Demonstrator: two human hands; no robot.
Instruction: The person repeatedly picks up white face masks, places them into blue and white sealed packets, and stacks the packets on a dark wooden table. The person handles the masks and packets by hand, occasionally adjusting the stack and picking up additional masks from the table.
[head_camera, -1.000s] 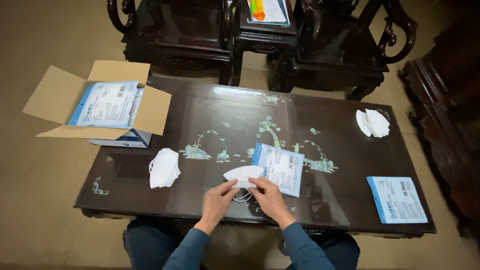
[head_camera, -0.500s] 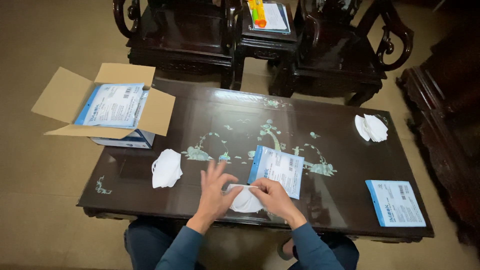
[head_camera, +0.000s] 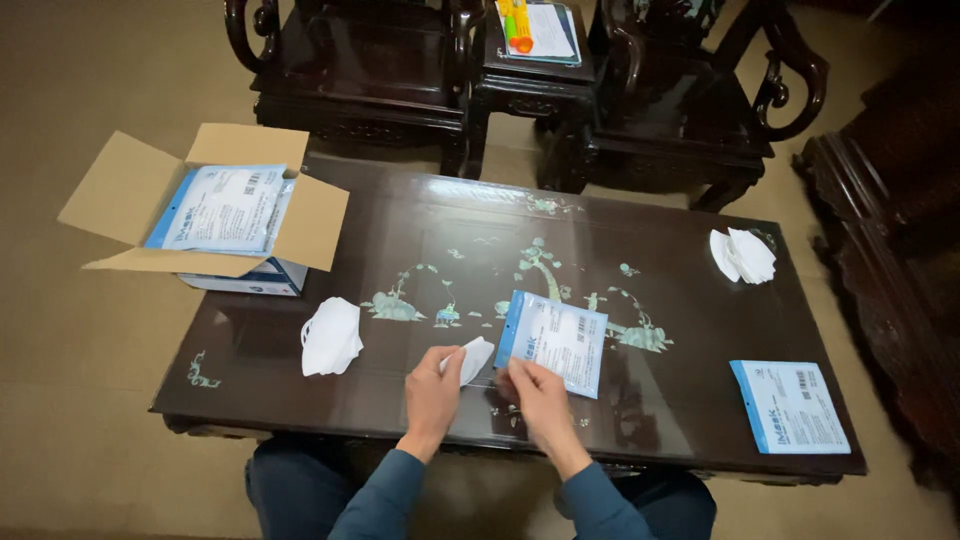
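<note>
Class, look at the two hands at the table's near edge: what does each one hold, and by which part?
The left hand holds a folded white mask by its lower end. The right hand touches the blue-edged packet at its lower left corner; a firm grip cannot be told.

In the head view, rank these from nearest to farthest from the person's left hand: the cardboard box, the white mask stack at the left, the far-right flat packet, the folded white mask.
From the left hand:
1. Folded white mask, touching it, at the fingertips.
2. White mask stack, to its left.
3. Cardboard box, at the table's far-left corner.
4. Flat packet, at the right end.

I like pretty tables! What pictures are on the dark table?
Pale, shimmery trees and plants inlaid in the dark table, clearest in the head view.
</note>
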